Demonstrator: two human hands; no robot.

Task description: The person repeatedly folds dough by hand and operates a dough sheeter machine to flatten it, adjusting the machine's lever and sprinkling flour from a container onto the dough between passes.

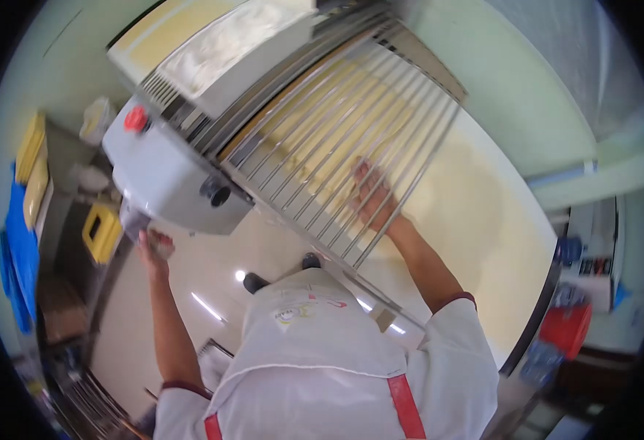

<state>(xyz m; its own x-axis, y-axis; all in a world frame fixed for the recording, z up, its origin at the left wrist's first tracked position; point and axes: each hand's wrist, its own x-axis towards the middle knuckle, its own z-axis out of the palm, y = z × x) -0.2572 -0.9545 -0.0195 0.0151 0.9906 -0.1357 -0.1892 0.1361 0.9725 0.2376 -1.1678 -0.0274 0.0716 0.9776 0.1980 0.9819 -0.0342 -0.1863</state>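
Observation:
My right hand (375, 196) reaches under the wire guard (322, 158) of a dough sheeter, palm down with its fingers stretched out. It lies flat on, or just above, a wide pale-yellow sheet of dough (476, 198) on the machine's belt. Bars of the guard cross in front of the fingers. Off to the left, my left hand (156, 246) is at the lower end of the sheeter's grey side housing (164, 172), its fingers curled. What they close on is blurred and cannot be made out.
A flour-filled tray (227, 44) tops the sheeter. On its side are a red button (136, 119) and a black knob (215, 193). A yellow plastic item (102, 233) and a blue cloth (20, 257) are at the left. At right stands a red bucket (565, 328).

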